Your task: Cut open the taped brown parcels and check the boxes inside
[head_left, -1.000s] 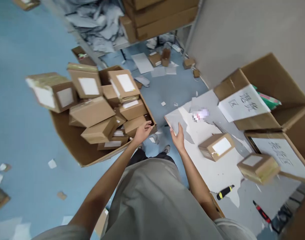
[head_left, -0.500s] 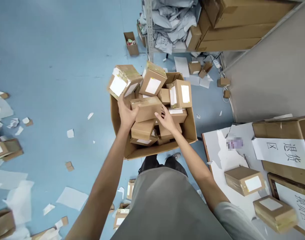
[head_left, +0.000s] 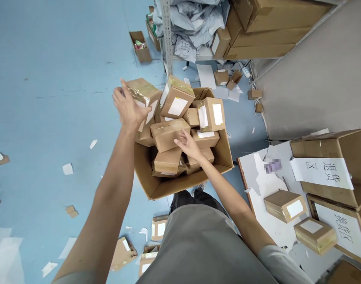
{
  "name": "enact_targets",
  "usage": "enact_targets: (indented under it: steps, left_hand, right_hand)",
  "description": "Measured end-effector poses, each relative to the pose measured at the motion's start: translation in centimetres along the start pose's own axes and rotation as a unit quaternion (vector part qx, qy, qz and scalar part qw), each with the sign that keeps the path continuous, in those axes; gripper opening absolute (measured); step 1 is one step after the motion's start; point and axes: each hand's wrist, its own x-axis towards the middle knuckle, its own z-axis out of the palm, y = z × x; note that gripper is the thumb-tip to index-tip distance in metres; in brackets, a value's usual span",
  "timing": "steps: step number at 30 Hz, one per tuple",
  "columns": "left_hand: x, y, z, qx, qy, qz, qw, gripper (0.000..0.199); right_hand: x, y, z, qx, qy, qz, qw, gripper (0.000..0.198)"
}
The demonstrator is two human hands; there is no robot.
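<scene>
A large open cardboard carton (head_left: 156, 188) stands before me, heaped with several small taped boxes with white labels. My left hand (head_left: 129, 106) is spread across the near side of a carton-top box (head_left: 146, 88) at the upper left, thumb at its label; whether it presses on the box I cannot tell. My right hand (head_left: 188, 145), fingers apart, is at the right end of a plain brown box (head_left: 170, 133) in the middle of the heap. Further labelled boxes, one upright (head_left: 177, 96) and one at the right (head_left: 212, 114), rest on top.
A metal shelf post (head_left: 167, 39) rises beyond the carton, with grey mailing bags (head_left: 195, 19) and larger boxes on the shelf. At the right, a white table (head_left: 257, 189) bears boxes and handwritten signs. Paper scraps (head_left: 68, 169) lie on the blue floor.
My left hand has left the middle box and moved up and left to the upper-left box. My right hand stays by the middle box. The view has shifted slightly.
</scene>
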Motion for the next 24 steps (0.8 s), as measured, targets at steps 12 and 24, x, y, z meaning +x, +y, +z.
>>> enact_targets:
  steps: [12, 24]
  left_hand:
    - [-25.5, 14.9, 6.1, -0.022, -0.038, 0.157, 0.987, 0.12]
    - [-54.0, 31.3, 36.3, 0.045, -0.39, 0.277, 0.877, 0.118]
  right_hand:
    - [-17.9, 1.1, -9.2, -0.155, 0.175, -0.127, 0.964, 0.109]
    - [-41.5, 19.3, -29.0, -0.096, 0.529, 0.048, 0.842, 0.075]
